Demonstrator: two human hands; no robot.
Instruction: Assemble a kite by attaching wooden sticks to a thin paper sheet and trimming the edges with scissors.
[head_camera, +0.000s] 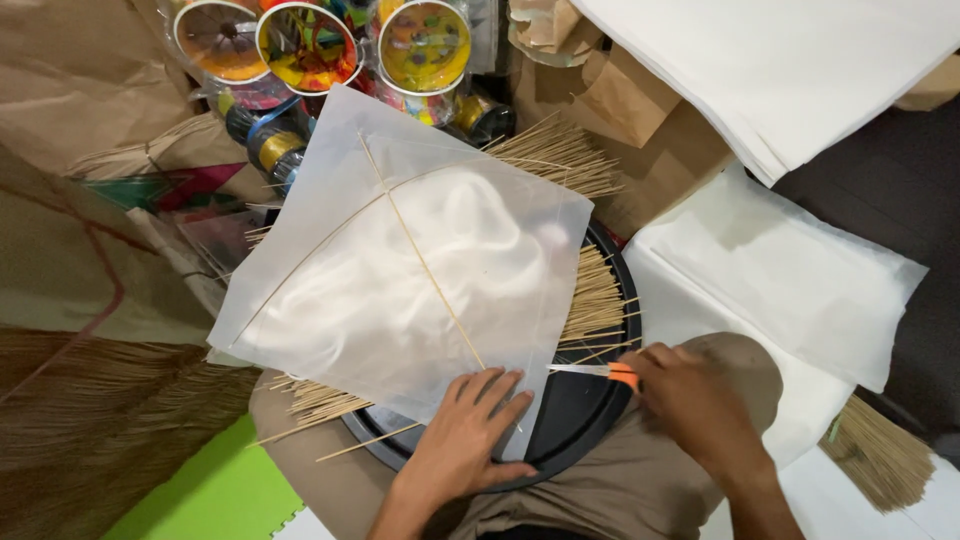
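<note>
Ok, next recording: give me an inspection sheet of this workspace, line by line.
Surface: round black tray on the person's lap, thin sticks spread over it.
Job's things: white paper kite with a crossed stick frame lies on the tray; scissors with orange handle at its lower right edge.
Clutter: brown paper, stacked white sheets, colourful thread spools, stick bundle.
Hands: left hand pressed flat on the kite's lower corner; right hand holds the scissors.
Cables: nothing seen.
Surroundings: green foam mat, dark floor.
</note>
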